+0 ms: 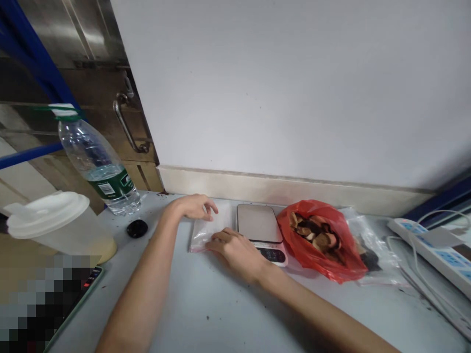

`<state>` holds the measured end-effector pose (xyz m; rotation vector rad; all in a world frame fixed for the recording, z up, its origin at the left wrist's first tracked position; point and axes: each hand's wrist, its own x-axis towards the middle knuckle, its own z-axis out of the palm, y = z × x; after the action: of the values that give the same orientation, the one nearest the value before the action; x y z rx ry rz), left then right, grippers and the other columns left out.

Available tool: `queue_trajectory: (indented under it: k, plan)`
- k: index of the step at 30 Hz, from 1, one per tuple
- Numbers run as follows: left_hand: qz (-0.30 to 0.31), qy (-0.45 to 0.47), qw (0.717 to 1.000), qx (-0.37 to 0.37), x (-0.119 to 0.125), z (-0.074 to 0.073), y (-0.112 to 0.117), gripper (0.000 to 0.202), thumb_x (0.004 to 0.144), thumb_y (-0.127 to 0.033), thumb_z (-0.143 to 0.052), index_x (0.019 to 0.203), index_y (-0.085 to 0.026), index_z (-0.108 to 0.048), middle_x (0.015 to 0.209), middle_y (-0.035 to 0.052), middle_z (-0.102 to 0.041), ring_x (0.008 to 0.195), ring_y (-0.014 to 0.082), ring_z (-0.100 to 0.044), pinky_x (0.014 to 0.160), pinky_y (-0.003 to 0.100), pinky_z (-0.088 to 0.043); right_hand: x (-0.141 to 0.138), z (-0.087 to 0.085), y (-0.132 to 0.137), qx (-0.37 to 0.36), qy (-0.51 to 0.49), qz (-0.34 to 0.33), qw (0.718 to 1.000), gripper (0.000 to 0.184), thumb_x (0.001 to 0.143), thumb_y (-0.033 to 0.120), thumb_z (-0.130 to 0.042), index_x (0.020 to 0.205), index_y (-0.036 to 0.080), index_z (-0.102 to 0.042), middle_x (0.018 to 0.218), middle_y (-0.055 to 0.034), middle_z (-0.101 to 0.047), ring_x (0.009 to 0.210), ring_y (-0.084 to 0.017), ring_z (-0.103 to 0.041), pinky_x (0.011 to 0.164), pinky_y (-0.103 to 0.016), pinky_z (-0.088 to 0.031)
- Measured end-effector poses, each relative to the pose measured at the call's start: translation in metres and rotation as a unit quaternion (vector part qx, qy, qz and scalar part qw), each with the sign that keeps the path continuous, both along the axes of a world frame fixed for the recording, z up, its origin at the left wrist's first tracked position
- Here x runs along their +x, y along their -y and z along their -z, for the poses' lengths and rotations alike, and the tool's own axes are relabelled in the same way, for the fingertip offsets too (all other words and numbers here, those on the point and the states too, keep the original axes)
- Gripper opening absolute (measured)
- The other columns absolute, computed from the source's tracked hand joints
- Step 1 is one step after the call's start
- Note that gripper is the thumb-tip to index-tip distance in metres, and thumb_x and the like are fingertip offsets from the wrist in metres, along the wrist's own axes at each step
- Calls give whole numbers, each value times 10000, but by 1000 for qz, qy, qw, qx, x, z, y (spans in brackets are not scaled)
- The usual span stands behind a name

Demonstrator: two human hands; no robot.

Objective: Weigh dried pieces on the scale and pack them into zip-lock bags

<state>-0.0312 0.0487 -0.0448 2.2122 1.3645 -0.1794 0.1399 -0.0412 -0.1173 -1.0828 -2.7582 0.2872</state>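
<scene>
A stack of clear plastic zip bags [200,233] lies flat on the table, left of a small kitchen scale [257,223]. My left hand [195,206] hovers at the far left of the bags, its fingers bent and apart with nothing in them. At the near edge of the bags, my right hand [239,252] has its fingers curled together on the plastic; the thumb is mostly hidden. The scale's plate is bare, and my right hand is close to its front left corner. Right of the scale, a red plastic bag [346,262] gapes, showing dried brown slices [324,240].
On the left stand a large water bottle [110,181] and a lidded plastic cup [69,230], with a black round cap [137,228] and a phone [79,299] nearby. Another clear bag [382,255] and a power strip [437,255] with cables lie right. A wall [294,98] rises behind.
</scene>
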Motion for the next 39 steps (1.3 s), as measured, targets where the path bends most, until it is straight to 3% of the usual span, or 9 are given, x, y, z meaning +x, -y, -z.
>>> queue_trajectory:
  k: [4,10,13,17,22,26,31,35,39]
  plan:
    - [-3,-66,998,-8,16,14,1,556,711,-379,-677,1248,-236,-643,1259,95,-668,1075,265,-665,888,301,-504,-2,1,6,24,43,20,999,431,937,62,-496,1287,252,-662,1062,-95,-692,992,-251,-623,835,-348,-493]
    - [-33,-114,993,-7,27,25,3,812,712,-505,-701,1453,-304,-436,1462,164,-468,1181,353,-613,948,444,-505,-4,5,16,80,47,10,996,351,909,57,-504,1207,126,-675,1021,-167,-698,1021,-297,-642,849,-381,-512]
    - [-40,-139,989,-3,33,23,7,964,682,-557,-726,1530,-335,-324,1538,181,-375,1285,389,-538,1000,476,-477,8,-7,15,25,43,-30,998,383,863,55,-560,1217,134,-680,1106,-152,-712,1093,-292,-645,894,-376,-524]
    - [-37,-156,987,-1,38,18,11,1148,580,-571,-796,1569,-328,-269,1583,207,-316,1362,447,-448,1016,507,-462,49,-47,12,-122,-57,-82,987,307,892,116,-596,1147,217,-734,1205,-76,-730,1095,-211,-678,928,-317,-525]
    - [-5,-155,988,10,43,9,14,1004,638,-494,-743,1542,-289,-358,1480,173,-502,1276,374,-560,1011,428,-473,134,-105,13,-102,-123,145,976,324,942,301,-530,1201,235,-714,1174,-65,-752,1039,-214,-701,888,-333,-548]
    - [41,-83,994,53,55,3,20,659,785,-396,-614,1430,-291,-529,1374,111,-619,1221,282,-609,999,336,-471,206,-125,17,-66,-100,326,938,390,893,401,-540,1207,232,-698,1033,-72,-775,905,-233,-724,821,-371,-579]
    - [40,-100,990,88,76,-4,27,534,833,-356,-537,1360,-283,-588,1340,109,-640,1178,295,-631,959,356,-491,270,-114,23,-133,-69,449,881,379,774,384,-656,1102,200,-696,970,-107,-773,889,-275,-732,836,-426,-584]
    - [58,-51,991,108,102,-15,35,473,868,-353,-463,1304,-240,-608,1315,120,-643,1145,295,-632,942,379,-492,294,-91,22,-199,-74,537,816,304,630,371,-780,860,219,-652,921,-118,-750,817,-269,-723,646,-381,-598]
    - [123,42,988,82,133,-21,47,384,873,-340,-460,1199,-272,-652,1263,69,-669,1132,268,-629,904,346,-502,299,-71,14,-215,-86,539,810,242,615,314,-780,710,237,-571,730,-38,-701,734,-222,-697,603,-326,-543]
